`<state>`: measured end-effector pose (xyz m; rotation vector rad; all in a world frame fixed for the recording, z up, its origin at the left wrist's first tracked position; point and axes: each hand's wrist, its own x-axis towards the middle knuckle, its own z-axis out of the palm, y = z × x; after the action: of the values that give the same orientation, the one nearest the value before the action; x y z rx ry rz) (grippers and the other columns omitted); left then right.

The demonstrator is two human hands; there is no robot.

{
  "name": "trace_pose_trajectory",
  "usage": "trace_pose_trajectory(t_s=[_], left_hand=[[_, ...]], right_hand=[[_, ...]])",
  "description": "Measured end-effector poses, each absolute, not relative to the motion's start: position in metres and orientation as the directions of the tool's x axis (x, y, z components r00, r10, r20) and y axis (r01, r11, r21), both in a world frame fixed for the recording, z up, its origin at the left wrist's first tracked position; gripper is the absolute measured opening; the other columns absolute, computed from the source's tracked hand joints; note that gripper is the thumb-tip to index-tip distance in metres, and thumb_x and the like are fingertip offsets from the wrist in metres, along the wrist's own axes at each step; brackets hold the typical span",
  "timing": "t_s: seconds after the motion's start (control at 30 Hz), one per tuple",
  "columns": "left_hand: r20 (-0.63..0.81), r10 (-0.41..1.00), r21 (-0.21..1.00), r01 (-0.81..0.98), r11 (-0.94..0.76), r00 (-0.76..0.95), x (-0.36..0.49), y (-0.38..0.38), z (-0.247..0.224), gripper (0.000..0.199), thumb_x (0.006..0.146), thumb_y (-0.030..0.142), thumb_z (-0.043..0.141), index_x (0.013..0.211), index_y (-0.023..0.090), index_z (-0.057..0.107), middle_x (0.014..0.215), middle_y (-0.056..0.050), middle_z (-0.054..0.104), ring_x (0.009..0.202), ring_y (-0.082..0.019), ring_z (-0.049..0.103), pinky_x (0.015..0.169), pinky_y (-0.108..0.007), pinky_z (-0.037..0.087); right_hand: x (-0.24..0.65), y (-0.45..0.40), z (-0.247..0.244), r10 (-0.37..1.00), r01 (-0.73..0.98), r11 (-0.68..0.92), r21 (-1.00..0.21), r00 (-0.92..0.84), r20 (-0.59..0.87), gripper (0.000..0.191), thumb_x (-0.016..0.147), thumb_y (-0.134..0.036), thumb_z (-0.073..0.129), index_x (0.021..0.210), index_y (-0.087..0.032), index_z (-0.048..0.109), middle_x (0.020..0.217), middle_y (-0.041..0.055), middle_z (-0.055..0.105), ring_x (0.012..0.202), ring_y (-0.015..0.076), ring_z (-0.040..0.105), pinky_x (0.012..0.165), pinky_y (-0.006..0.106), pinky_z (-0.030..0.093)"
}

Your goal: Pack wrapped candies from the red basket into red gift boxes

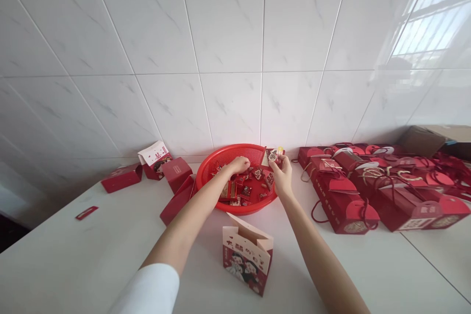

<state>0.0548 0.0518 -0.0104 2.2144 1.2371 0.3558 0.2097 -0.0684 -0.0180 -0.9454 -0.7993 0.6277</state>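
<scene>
A red plastic basket (206,194) stands against the tiled wall and holds several small wrapped candies (246,190), mostly red. My left hand (239,165) reaches over the basket with its fingers curled together; what they hold, if anything, is hidden. At the basket's right rim, my right hand (283,174) is closed on several small candy packets (271,156), red and cream with printed patterns. In front of the basket an upright paper gift box (246,260), cream above and red below with a cartoon couple, stands with its top flaps apart.
Many red gift boxes with cord handles (342,198) crowd the right side. Several red boxes (176,174) sit left of the basket, near a cream-topped box (154,159). A small red strip (87,213) lies at far left. A cardboard carton (423,142) stands at back right.
</scene>
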Motion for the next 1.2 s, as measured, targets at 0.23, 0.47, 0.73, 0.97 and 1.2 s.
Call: trace_pose_trajectory(t_s=[0.23,0.47,0.73,0.97,1.2], left_hand=[[-0.103,0.856,0.395,0.811,-0.432,0.506,0.06,0.065,-0.008,0.02,0.056,0.021,0.074,0.075,0.021,0.067,0.083,-0.005,0.071,0.084,-0.025,0.066,0.074,-0.032,0.049],[-0.124,0.796,0.322,0.783,-0.533,0.593,0.081,0.053,-0.015,0.047,0.064,0.039,0.083,0.106,0.021,0.072,0.12,-0.015,0.071,0.121,-0.037,0.058,0.1,-0.041,0.045],[-0.187,0.708,0.43,0.704,-0.565,0.682,0.094,0.04,-0.016,0.035,0.059,0.049,0.087,0.081,0.023,0.076,0.084,-0.003,0.076,0.083,-0.026,0.068,0.074,-0.03,0.05],[-0.331,0.684,0.478,0.74,-0.473,0.651,0.083,0.026,0.004,0.032,0.046,0.039,0.09,0.051,0.021,0.064,0.047,0.005,0.057,0.047,-0.013,0.048,0.05,-0.028,0.037],[-0.327,0.647,0.489,0.709,-0.508,0.689,0.09,0.013,0.009,0.022,0.05,0.037,0.088,0.062,0.024,0.074,0.043,0.006,0.055,0.044,-0.013,0.047,0.049,-0.028,0.037]], right_hand=[[0.211,-0.066,-0.018,0.776,-0.146,0.428,-0.892,0.565,0.279,0.033,0.069,-0.043,0.068,0.092,-0.021,0.058,0.085,0.0011,0.065,0.08,0.0195,0.06,0.076,0.034,0.049],[0.209,-0.067,-0.018,0.782,-0.175,0.439,-0.881,0.557,0.279,0.03,0.071,-0.04,0.068,0.093,-0.022,0.058,0.081,-0.0004,0.063,0.075,0.0175,0.058,0.07,0.031,0.049],[0.212,-0.065,-0.02,0.775,-0.148,0.45,-0.881,0.555,0.302,0.031,0.071,-0.04,0.07,0.094,-0.022,0.059,0.083,0.0006,0.064,0.079,0.0183,0.059,0.073,0.032,0.049],[0.211,-0.064,-0.02,0.765,-0.141,0.463,-0.875,0.563,0.314,0.03,0.071,-0.041,0.071,0.09,-0.021,0.06,0.081,0.0002,0.061,0.078,0.0176,0.056,0.073,0.032,0.048],[0.212,-0.068,-0.016,0.785,-0.163,0.443,-0.882,0.545,0.293,0.03,0.07,-0.041,0.07,0.09,-0.021,0.059,0.084,0.0011,0.063,0.079,0.0182,0.056,0.075,0.034,0.048]])
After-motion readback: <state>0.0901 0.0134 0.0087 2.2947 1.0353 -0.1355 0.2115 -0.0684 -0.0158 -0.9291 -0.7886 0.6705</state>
